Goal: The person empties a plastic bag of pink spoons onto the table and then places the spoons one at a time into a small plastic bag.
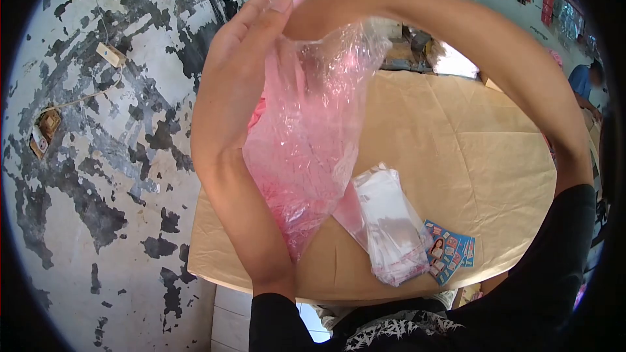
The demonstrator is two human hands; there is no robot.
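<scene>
A large clear plastic bag (297, 150) with pink material inside hangs over the table's left part. My left hand (238, 65) is at the bag's upper left, its fingers and thumb closed at the rim. My right arm arches over the top, and my right hand (316, 68) shows only dimly through the plastic near the opening; its fingers are blurred. Under the bag's right side lies a stack of clear flat plastic sleeves (391, 221). Blue printed cards (447, 251) lie fanned out beside the stack.
Brown paper covers the rounded table (417, 117). A peeling wall (147, 150) stands close on the left. Behind the table are a white bundle (453, 62) and assorted items. Packets (551, 0) hang at the upper right, above another person in blue (580, 81).
</scene>
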